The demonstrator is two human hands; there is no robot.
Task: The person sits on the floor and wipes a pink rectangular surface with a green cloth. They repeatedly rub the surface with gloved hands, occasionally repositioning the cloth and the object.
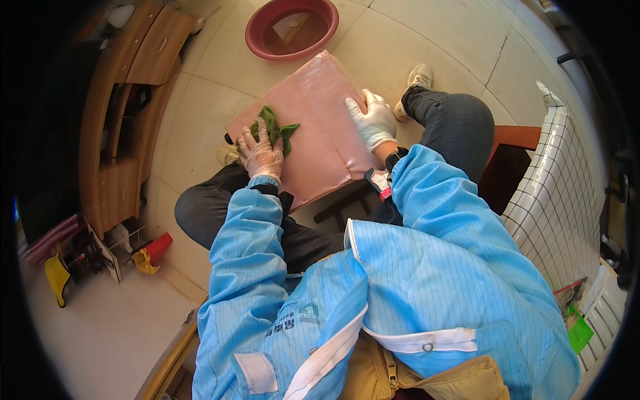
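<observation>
A gloved left hand, fingers loosely spread, rests on a green cloth atop a pink-covered table, upper centre of the frame. The right hand, half open, lies over its right edge

The left hand lies palm-down, the right hand bends slightly (both gloved).

A dark green cloth is lying crumpled on the left part of a low, pink-covered surface, its folds bunching up and one loose end pointing right. The four-sided surface is sitting slantwise, its glossy, lightly creased cover showing a seam running from far edge to near.
</observation>
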